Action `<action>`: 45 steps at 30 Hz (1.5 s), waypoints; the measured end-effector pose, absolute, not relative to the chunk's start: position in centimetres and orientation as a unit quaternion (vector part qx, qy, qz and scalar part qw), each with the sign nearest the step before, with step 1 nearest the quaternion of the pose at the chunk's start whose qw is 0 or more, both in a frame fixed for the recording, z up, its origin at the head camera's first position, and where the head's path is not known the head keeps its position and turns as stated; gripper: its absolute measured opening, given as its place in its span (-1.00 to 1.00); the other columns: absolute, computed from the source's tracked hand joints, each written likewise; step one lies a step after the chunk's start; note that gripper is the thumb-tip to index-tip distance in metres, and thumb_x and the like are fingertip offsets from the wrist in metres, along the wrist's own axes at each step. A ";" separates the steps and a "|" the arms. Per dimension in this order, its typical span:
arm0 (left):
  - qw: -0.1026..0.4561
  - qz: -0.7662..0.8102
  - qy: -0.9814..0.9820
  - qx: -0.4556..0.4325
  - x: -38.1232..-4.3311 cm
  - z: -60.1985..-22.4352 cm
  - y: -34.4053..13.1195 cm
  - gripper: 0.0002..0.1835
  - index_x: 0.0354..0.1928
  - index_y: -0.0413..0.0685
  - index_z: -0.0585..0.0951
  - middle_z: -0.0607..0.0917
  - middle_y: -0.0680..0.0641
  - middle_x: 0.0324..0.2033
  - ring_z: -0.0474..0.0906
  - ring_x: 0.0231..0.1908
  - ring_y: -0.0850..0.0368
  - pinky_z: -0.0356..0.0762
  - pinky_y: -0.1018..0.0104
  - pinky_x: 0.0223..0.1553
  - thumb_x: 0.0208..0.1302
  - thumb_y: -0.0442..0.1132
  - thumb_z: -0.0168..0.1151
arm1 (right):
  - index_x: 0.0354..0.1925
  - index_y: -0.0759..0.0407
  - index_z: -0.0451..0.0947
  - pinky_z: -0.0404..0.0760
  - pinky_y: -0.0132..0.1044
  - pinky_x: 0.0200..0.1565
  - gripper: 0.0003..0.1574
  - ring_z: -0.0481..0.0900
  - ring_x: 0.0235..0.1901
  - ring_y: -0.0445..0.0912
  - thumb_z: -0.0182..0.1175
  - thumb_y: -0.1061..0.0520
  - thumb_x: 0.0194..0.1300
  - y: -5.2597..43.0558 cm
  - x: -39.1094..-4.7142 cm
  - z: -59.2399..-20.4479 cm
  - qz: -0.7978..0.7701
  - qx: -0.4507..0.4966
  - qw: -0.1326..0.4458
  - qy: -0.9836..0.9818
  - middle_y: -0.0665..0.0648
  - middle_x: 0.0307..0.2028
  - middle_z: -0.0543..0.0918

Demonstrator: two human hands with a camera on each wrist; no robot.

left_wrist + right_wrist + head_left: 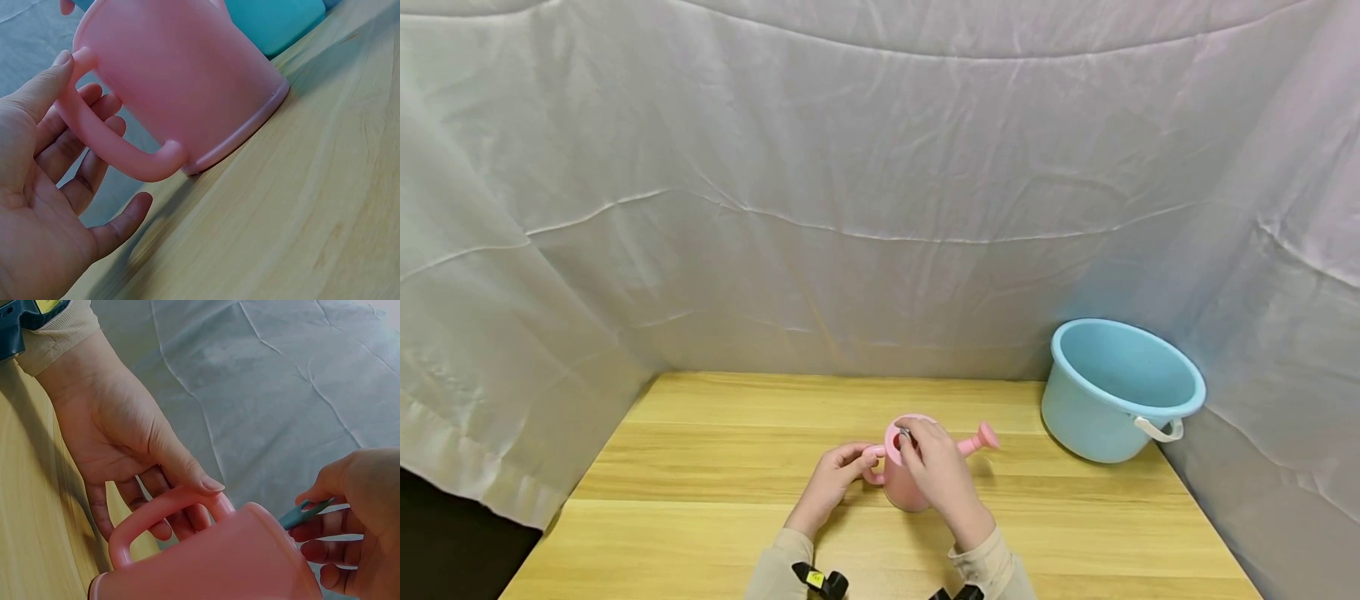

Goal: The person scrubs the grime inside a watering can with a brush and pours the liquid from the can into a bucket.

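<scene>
Clearly, the pink watering can (904,490) stands upright near the middle of the table, directly before you, its spout (970,445) pointing to your right and its handle (115,149) to your left. Your left hand (833,479) grips that handle: the thumb lies along its upper part, the other fingers curl behind it, and the little finger stands apart. Your right hand (938,468) is at the can's mouth, thumb and fingers pinching a small teal piece (301,515) just at the rim. You cannot tell how far the piece reaches inside, and your hand covers much of the can's interior.

Well apart, at the far right of the table, a light blue bucket (1078,417) stands upright with its mouth upward; you can see its inner wall, and a white handle (1159,430) hangs at the near side of its rim.

Under everything runs a pale yellow wood-grain table (700,475). Creased grey cloth (850,150) hangs behind it and along both sides, with a dark area (452,542) at the lower left.
</scene>
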State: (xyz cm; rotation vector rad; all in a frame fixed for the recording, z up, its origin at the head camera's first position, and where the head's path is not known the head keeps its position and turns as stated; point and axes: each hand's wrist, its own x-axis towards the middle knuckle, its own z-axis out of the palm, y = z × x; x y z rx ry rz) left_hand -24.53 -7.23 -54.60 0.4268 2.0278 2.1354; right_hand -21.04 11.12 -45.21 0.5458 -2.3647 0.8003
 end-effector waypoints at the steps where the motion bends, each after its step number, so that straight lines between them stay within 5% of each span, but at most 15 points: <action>1: 0.083 0.715 0.679 0.143 -24.5 -54.6 -7.2 -0.67 0.05 -0.15 0.64 0.62 -0.53 -0.36 0.71 -0.22 -0.28 0.58 0.36 0.03 0.39 -0.10 0.17 | -0.12 0.19 0.63 0.64 -0.15 -0.12 -0.81 0.67 -0.16 -0.05 0.23 0.25 0.27 11.1 -21.0 -45.2 0.301 0.204 0.288 -0.886 0.10 -0.19 0.73; 13: 0.086 0.715 0.679 0.142 -24.5 -54.5 -7.2 -0.66 0.04 -0.14 0.64 0.62 -0.53 -0.35 0.71 -0.20 -0.28 0.59 0.27 0.05 0.39 -0.08 0.17 | -0.23 0.18 0.57 0.40 -0.47 -0.43 -0.84 0.34 -0.49 -0.27 0.33 0.21 0.20 11.1 -21.1 -45.4 0.348 0.178 0.260 -0.883 -0.08 -0.53 0.48; 28: 0.090 0.709 0.686 0.139 -24.5 -54.5 -7.4 -0.65 0.06 -0.13 0.63 0.64 -0.50 -0.36 0.71 -0.19 -0.26 0.56 0.38 0.07 0.39 -0.06 0.17 | -0.17 0.21 0.58 0.49 -0.38 -0.44 -0.74 0.52 -0.48 -0.06 0.38 0.19 0.16 11.3 -21.0 -45.0 0.411 0.185 0.317 -0.834 0.01 -0.47 0.59; 35: 0.091 0.710 0.686 0.134 -24.4 -54.4 -7.4 -0.64 0.05 -0.14 0.63 0.64 -0.48 -0.37 0.70 -0.18 -0.24 0.55 0.38 0.08 0.37 -0.06 0.19 | -0.19 0.22 0.59 0.45 -0.37 -0.49 -0.71 0.50 -0.51 -0.13 0.42 0.23 0.09 11.4 -21.0 -44.8 0.407 0.199 0.363 -0.814 0.00 -0.49 0.60; 45: 0.089 0.709 0.685 0.139 -24.5 -54.4 -7.4 -0.64 0.06 -0.13 0.63 0.64 -0.48 -0.35 0.71 -0.19 -0.24 0.56 0.36 0.08 0.38 -0.06 0.18 | -0.16 0.25 0.59 0.52 -0.34 -0.41 -0.67 0.57 -0.44 -0.09 0.43 0.23 0.09 11.4 -21.0 -44.8 0.402 0.196 0.331 -0.831 0.02 -0.48 0.65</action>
